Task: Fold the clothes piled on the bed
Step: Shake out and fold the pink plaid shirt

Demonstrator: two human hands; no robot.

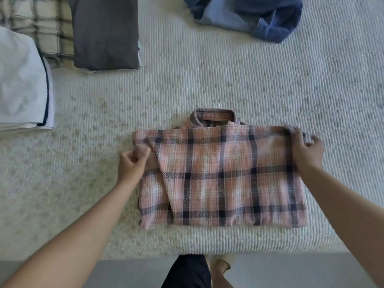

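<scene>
Near edge of bed (270,90), centre-right: pink plaid shirt (218,179) lying flat, already folded into a compact rectangle w/ sleeves tucked in. Collar toward far side, hem toward near edge; folded shape only a bit wider than deep, so long axis roughly left-right. Left hand (133,163) at shirt's left edge, fingers curled, pinching upper-left corner fabric. Right hand (307,150) at upper-right corner, thumb and fingers gripping fabric there. Looks like last tidy-up or lift of this piece, prob. to go w/ the finished ones.

Further left: white folded item w/ dark trim (22,84). Far left: dark grey folded garment (106,32), beside it a cream check folded piece (45,23); approx. three done. Far right: blue clothes (259,15) in a loose crumpled heap, not yet folded. So task judged well past halfway, heap remaining.
</scene>
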